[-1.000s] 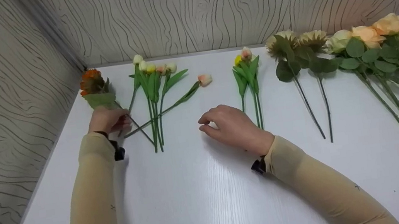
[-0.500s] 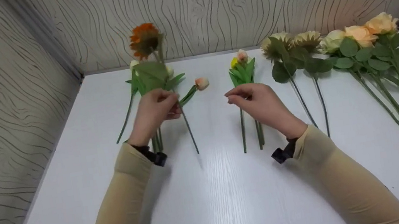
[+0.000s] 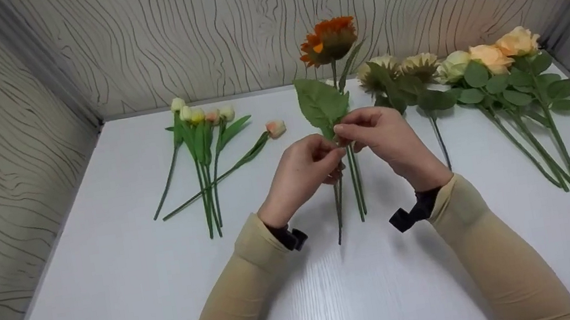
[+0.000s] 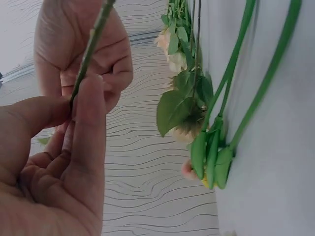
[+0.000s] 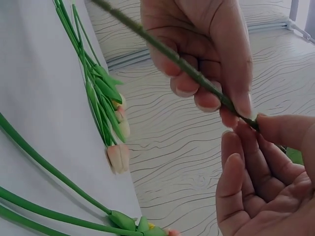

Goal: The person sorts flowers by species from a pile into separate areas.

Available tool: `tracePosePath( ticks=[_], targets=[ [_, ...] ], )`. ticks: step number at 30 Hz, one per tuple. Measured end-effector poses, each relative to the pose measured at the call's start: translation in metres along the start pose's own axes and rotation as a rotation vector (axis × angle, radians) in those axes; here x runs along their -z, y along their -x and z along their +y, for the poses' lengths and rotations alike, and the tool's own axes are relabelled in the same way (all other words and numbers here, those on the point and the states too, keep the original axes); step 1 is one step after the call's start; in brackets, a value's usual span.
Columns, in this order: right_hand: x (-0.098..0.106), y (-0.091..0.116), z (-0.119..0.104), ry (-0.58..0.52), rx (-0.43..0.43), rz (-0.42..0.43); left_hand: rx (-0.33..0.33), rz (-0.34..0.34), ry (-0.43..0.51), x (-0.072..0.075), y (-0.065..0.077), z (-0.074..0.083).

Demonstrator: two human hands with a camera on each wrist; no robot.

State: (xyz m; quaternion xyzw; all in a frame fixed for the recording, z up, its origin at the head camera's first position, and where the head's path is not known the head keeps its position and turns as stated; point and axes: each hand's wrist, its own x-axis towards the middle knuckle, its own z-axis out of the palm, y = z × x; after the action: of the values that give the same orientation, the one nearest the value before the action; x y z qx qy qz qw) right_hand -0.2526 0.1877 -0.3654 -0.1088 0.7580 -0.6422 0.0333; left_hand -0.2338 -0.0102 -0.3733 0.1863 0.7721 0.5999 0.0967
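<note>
An orange sunflower (image 3: 330,45) with a broad green leaf (image 3: 323,103) stands nearly upright above the table, held in both hands. My left hand (image 3: 301,174) pinches its stem (image 4: 91,49) between thumb and fingers. Just above, my right hand (image 3: 391,139) pinches the same stem near the leaf. The right wrist view shows both hands meeting on the stem (image 5: 192,71). Behind the hands lies a small group of tulips (image 4: 211,162), mostly hidden by leaf and fingers in the head view.
On the left lie several tulips (image 3: 202,149), with one pink tulip (image 3: 276,129) slanting across their stems. Two pale flowers (image 3: 420,68) rest right of my hands. Farther right are three roses (image 3: 494,58). A patterned wall (image 3: 222,29) borders the white table (image 3: 111,273) at the back.
My left hand has lifted the orange sunflower from the far left and carried it right. My right hand has moved up and right, and now pinches the stem too.
</note>
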Motion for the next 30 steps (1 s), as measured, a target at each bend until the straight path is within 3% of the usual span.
tracePosePath(
  ticks=[9, 14, 19, 21, 24, 27, 30],
  targets=[
    [0.007, 0.000, 0.009, -0.116, 0.014, 0.112, 0.138, -0.164, 0.005, -0.003, 0.000, -0.006],
    [0.004, 0.000, 0.010, -0.132, 0.002, 0.102, 0.132, -0.149, -0.016, -0.005, 0.001, -0.006],
    [0.001, 0.000, 0.010, -0.070, -0.007, 0.087, 0.107, -0.128, -0.053, -0.007, 0.001, -0.007],
    [0.004, 0.000, 0.009, -0.029, -0.007, 0.092, 0.058, -0.120, -0.161, -0.010, 0.002, -0.006],
    [0.017, 0.001, 0.007, 0.031, -0.011, 0.110, -0.060, -0.124, -0.410, -0.015, 0.006, -0.003],
    [0.041, 0.002, 0.007, 0.126, -0.040, 0.152, -0.208, -0.156, -0.668, -0.024, 0.012, 0.002],
    [0.071, 0.002, 0.009, 0.243, -0.094, 0.190, -0.353, -0.215, -0.856, -0.036, 0.017, 0.005]
  ],
)
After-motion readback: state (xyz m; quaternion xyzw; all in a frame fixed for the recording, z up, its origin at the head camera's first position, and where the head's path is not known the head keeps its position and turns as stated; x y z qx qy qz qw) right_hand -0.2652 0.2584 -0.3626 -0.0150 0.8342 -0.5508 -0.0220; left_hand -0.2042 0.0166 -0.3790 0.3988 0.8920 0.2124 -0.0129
